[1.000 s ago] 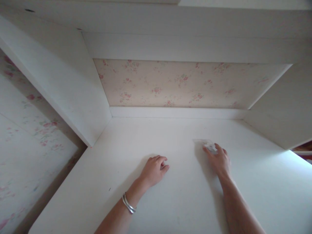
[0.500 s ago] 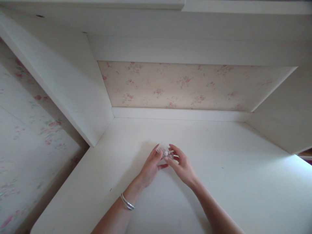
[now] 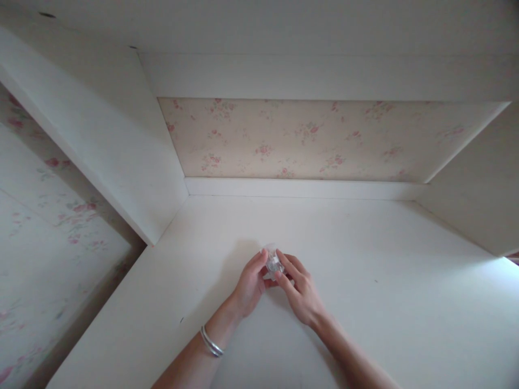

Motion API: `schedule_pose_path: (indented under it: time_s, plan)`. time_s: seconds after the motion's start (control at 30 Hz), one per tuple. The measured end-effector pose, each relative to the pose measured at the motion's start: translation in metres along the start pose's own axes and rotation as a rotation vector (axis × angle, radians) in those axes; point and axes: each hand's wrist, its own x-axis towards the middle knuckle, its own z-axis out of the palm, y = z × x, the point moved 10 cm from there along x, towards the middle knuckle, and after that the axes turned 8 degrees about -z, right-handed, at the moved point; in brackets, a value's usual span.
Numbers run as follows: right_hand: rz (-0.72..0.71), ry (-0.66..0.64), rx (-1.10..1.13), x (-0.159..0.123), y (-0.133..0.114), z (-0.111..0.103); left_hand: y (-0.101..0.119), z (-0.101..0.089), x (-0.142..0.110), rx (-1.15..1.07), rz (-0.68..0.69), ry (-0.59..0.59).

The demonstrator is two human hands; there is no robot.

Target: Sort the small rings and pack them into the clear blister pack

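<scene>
A small clear, shiny object (image 3: 274,263), transparent like plastic or glass, is held between my two hands above the white desk top. Its exact kind is too small to make out. My left hand (image 3: 250,281) grips it from the left, thumb on its upper edge and some fingers beneath. From the right, my right hand (image 3: 299,289) pinches it with the thumb at its near side and the index finger on top. A silver bangle (image 3: 211,343) circles my left wrist.
The white desk top (image 3: 344,243) ends at a low back rail (image 3: 308,188). White side panels stand at left (image 3: 121,146) and right (image 3: 478,178), with a shelf (image 3: 284,32) overhead. Floral wallpaper (image 3: 284,140) shows behind. A small dark mark (image 3: 181,320) lies left of my arm.
Both hands have lowered slightly toward me with the clear object. My right fingers have shifted onto its top, and the object appears turned. The view has tilted a little.
</scene>
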Motion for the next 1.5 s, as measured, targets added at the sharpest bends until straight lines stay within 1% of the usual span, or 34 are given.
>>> schedule_pose_path:
  time_s: [0.17, 0.27, 0.37, 0.43, 0.57, 0.67, 0.77, 0.87, 0.97, 1.07, 1.13, 1.23, 1.3, 1.4, 1.5]
  plan:
    - [-0.001, 0.028, -0.006, 0.001, 0.003, -0.004, -0.003, 0.0, 0.001, 0.016, -0.004, 0.011]
    - [0.031, 0.096, 0.054, 0.001, 0.01, -0.013, -0.004, -0.002, 0.001, 0.012, -0.022, 0.02]
    - [0.131, 0.194, 0.188, 0.001, 0.028, -0.023, -0.007, -0.01, 0.003, -0.015, -0.067, 0.069]
    - [0.21, 0.261, 0.32, 0.0, 0.043, -0.026, -0.008, -0.015, 0.004, -0.039, -0.093, 0.1]
    - [0.325, 0.342, 0.587, 0.001, 0.066, -0.019, -0.008, -0.019, 0.006, -0.08, -0.093, 0.114]
    - [0.341, 0.372, 0.662, 0.002, 0.073, -0.017, 0.0, -0.031, 0.004, -0.071, -0.051, 0.181]
    - [0.337, 0.357, 0.644, 0.003, 0.076, -0.015, 0.018, -0.055, -0.001, -0.007, 0.012, 0.316]
    - [0.342, 0.317, 0.625, 0.002, 0.077, -0.01, 0.048, -0.086, -0.006, 0.115, 0.064, 0.499]
    - [0.34, 0.272, 0.61, 0.002, 0.076, -0.005, 0.088, -0.104, -0.003, 0.374, 0.098, 0.585]
    - [0.321, 0.238, 0.58, 0.003, 0.072, -0.004, 0.127, -0.125, -0.003, 0.7, 0.106, 0.762]
    - [0.307, 0.241, 0.565, 0.004, 0.07, -0.006, 0.146, -0.135, -0.001, 0.902, 0.073, 0.86]
    - [0.296, 0.272, 0.533, 0.004, 0.069, -0.013, 0.164, -0.142, 0.001, 1.144, 0.026, 0.973]
    - [0.294, 0.282, 0.514, 0.004, 0.069, -0.017, 0.173, -0.143, 0.0, 1.253, -0.001, 1.036]
    - [0.29, 0.278, 0.482, 0.004, 0.069, -0.019, 0.183, -0.138, -0.003, 1.318, 0.005, 1.056]
    - [0.273, 0.255, 0.423, 0.005, 0.069, -0.02, 0.193, -0.133, -0.009, 1.312, 0.038, 1.067]
